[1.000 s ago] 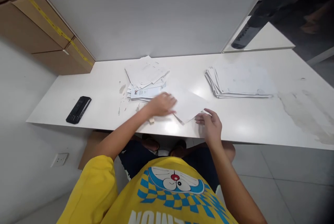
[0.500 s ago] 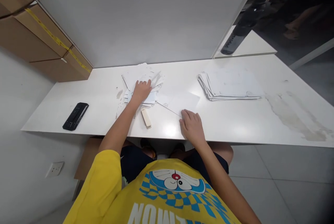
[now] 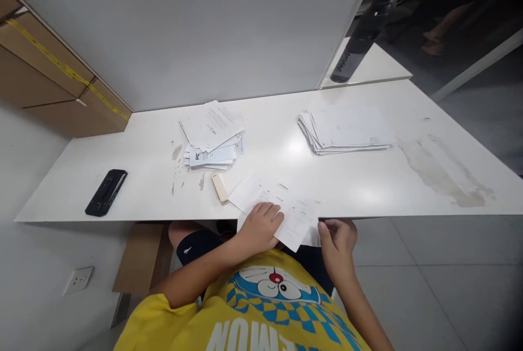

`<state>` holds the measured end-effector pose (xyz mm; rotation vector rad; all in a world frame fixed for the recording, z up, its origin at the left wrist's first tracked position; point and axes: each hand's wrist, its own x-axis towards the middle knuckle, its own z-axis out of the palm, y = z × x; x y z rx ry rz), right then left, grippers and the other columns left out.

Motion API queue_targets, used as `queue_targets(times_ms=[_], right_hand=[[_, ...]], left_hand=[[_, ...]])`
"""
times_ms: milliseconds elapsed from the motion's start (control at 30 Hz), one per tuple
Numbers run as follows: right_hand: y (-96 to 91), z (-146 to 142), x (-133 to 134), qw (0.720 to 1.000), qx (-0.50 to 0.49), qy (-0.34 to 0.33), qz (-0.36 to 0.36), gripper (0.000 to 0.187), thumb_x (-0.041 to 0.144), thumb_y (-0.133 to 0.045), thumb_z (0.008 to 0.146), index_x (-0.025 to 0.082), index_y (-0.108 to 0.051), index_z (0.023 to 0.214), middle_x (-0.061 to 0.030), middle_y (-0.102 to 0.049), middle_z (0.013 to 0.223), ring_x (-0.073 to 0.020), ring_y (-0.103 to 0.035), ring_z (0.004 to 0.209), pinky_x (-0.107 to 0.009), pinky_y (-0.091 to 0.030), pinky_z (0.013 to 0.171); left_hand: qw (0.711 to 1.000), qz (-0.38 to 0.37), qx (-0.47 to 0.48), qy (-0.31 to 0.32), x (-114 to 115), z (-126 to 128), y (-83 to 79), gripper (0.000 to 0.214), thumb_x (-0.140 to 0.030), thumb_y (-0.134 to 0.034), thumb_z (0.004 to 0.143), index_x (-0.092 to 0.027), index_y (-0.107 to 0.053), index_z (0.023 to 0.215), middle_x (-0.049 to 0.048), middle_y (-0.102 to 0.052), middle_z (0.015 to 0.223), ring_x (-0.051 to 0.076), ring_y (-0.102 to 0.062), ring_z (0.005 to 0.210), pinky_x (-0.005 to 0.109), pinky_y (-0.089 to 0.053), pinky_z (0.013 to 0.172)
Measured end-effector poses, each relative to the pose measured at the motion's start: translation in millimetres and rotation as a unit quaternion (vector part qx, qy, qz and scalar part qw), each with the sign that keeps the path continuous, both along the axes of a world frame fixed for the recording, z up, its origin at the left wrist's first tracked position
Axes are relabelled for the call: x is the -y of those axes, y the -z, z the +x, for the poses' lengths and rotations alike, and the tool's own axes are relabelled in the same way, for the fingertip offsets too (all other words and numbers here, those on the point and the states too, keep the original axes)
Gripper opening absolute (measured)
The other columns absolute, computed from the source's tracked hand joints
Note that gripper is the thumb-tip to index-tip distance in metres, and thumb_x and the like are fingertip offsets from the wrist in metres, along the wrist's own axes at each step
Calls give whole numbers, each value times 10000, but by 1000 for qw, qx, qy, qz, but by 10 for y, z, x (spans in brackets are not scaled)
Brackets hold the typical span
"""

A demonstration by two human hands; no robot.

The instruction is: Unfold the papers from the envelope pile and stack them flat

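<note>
Printed white paper sheets [image 3: 296,215] overlap at the table's front edge, with part hanging over it toward my lap. Across their left part lies my left hand [image 3: 261,225], fingers bent together and gripping a sheet; its thumb is hidden. At the right border of the paper my right hand [image 3: 338,239] is closed, thumb and curled fingers pinching the edge. A cream-coloured small bar-shaped object [image 3: 220,188] touches or nearly touches the left corner of the sheets. Behind it sits a messy paper pile [image 3: 212,135] with printed text and a light-blue sheet.
A neater paper stack [image 3: 351,127] lies on the white table [image 3: 261,133] to the right. A black phone-like device [image 3: 106,193] rests at the left. Cardboard boxes [image 3: 61,67] stand back left, and a dark bottle [image 3: 355,48] back right. Grey stains mark the tabletop.
My left hand has come from the messy pile down to the front edge. The sheet under my right hand has been drawn toward me, and now both hands hold printed paper there.
</note>
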<state>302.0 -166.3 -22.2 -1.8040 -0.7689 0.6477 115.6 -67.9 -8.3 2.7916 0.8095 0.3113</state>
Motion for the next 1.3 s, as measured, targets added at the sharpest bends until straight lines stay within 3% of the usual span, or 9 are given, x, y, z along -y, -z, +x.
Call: queue_targets(times_ms=[133, 267, 367, 500, 667, 767, 967, 1167, 1300], right_hand=[[-52, -145, -141, 972, -232, 10, -15, 523, 604, -654, 755, 219, -518, 1081, -86, -665, 1085, -254, -642, 998, -385, -543, 839], [-69, -36, -186, 974, -213, -70, 7, 516, 550, -677, 774, 190, -608, 1137, -108, -675, 1164, -287, -620, 1102, -412, -505, 946], [-85, 180, -180, 982, -143, -119, 24, 455, 484, -696, 778, 182, -661, 1116, -103, -690, 1159, -292, -620, 1102, -439, -488, 968], [-179, 429, -315, 987, -99, -90, 92, 409, 449, -718, 760, 192, -685, 1077, -88, -713, 1101, -283, -642, 1047, -463, -485, 964], [-290, 508, -712, 984, -85, -119, 98, 410, 462, -730, 715, 183, -679, 1010, -95, -720, 1019, -286, -648, 989, -470, -499, 914], [-283, 477, -853, 981, -85, -82, 153, 441, 454, -716, 723, 178, -630, 1057, -105, -700, 1069, -266, -635, 1022, -446, -491, 930], [-91, 423, -840, 979, -72, -62, 180, 432, 444, -698, 734, 185, -566, 1054, -109, -659, 1048, -255, -606, 1052, -422, -481, 926], [-163, 553, -814, 983, -19, -117, 141, 359, 469, -634, 811, 214, -564, 1054, -82, -641, 1011, -243, -608, 1002, -402, -486, 901], [-285, 496, -845, 981, 0, -147, 127, 349, 477, -603, 823, 210, -580, 1045, -86, -652, 974, -246, -609, 976, -373, -496, 857]], left_hand=[[996, -87, -5, 36, 130, 149, -160, 668, -400, -572, 860, -126, -383, 1439, 182, -381, 1526, 353, -380, 1370, 525, -301, 1127], [969, -220, 82, 78, 130, 21, -429, 764, -475, -594, 862, -223, -275, 1509, 117, -400, 1530, 284, -388, 1393, 455, -354, 1138], [951, -214, 216, -59, 54, -114, -475, 689, -460, -561, 892, -323, -275, 1504, 78, -408, 1518, 273, -379, 1405, 454, -388, 1129], [883, -153, 348, -274, -259, -139, -314, 830, -443, -597, 886, -313, -98, 1537, 125, -288, 1564, 300, -194, 1492, 533, -278, 1179], [809, -283, 445, -258, -489, -38, -224, 726, -517, -551, 908, -304, -178, 1494, 135, -497, 1394, 257, -516, 1291, 439, -467, 1034], [773, -266, 514, -262, -421, 1, -303, 595, -527, -547, 909, -288, -349, 1416, 96, -591, 1200, 216, -616, 1094, 360, -520, 931], [814, -126, 509, -250, -335, -32, -344, 550, -502, -553, 912, -244, -407, 1376, 83, -591, 1048, 202, -596, 1018, 369, -473, 968], [817, -153, 479, -282, -321, -64, -256, 519, -488, -504, 936, -273, -388, 1394, 127, -515, 1317, 233, -538, 1175, 386, -459, 1007], [827, -162, 466, -269, -236, -2, -308, 496, -489, -472, 949, -268, -406, 1389, 124, -533, 1292, 241, -526, 1216, 400, -450, 1032]])
